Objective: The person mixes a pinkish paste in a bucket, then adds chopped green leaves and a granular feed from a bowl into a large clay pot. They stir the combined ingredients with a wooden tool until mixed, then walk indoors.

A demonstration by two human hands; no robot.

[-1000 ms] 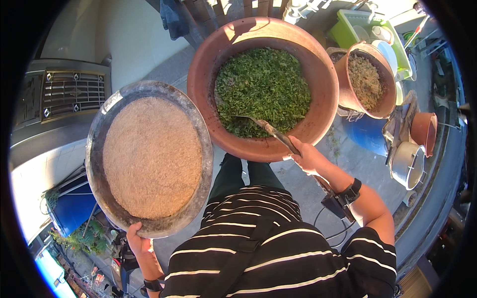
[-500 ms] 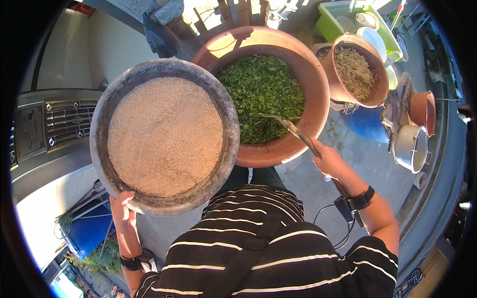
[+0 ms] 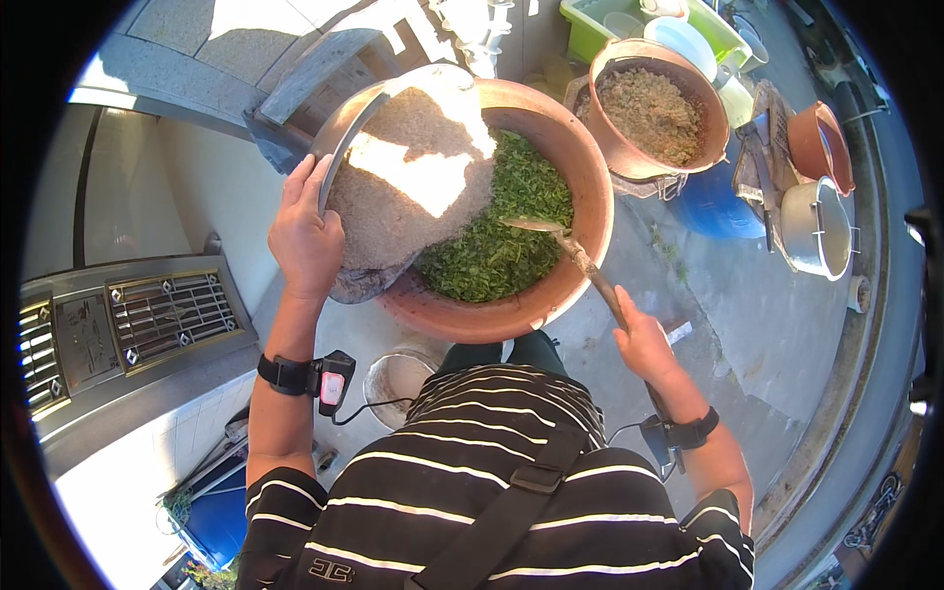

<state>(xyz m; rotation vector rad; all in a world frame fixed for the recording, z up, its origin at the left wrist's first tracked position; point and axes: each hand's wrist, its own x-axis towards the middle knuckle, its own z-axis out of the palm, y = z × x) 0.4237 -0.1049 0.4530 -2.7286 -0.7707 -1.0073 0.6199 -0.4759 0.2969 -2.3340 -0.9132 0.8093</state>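
Observation:
My left hand point(image 3: 310, 231) grips the rim of a round grey basin point(image 3: 369, 285), which tilts over a wide reddish-brown tub point(image 3: 590, 167). Light brown bran-like meal point(image 3: 393, 221) lies in the basin and slopes down toward chopped green leaves point(image 3: 516, 226) in the tub. Whether the meal touches the leaves, I cannot tell. Wrapped around a wooden handle point(image 3: 597, 278) is my right hand point(image 3: 646, 339). A thin metal blade point(image 3: 533, 225) at the handle's far end rests on or just over the leaves. The basin hides the tub's left part.
A brown bucket point(image 3: 615, 133) of crumbly mash stands right of the tub, a green bin point(image 3: 580, 34) behind it. Farther right are a metal pot point(image 3: 806, 221) and another brown bucket point(image 3: 831, 152). A pale bucket point(image 3: 388, 383) stands by my legs; metal grillwork point(image 3: 172, 315) is at left.
The basin has moved forward and right and tipped from nearly level over the tub. My left hand is now on its left rim. The bladed tool stays over the leaves in my right hand.

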